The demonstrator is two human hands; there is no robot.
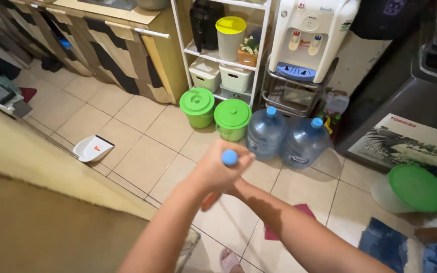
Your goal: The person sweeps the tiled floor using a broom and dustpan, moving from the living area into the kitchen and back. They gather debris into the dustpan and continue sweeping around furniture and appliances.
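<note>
My left hand (217, 172) is closed around the top of a stick-like handle with a blue cap (229, 157) and an orange shaft (210, 200) running down below my fist. My right hand (237, 188) sits just under and behind the left one, mostly hidden by it, and seems to grip the same handle lower down. Both forearms reach in from the bottom of the view. The lower end of the handle is hidden behind my left arm.
Two blue water jugs (285, 139) stand ahead by a white water dispenser (307, 38). Two green-lidded buckets (216, 112) sit by a white shelf rack (218, 50). A white dustpan (93, 148) lies on the tiled floor. A green-lidded basin (414, 189) is at right.
</note>
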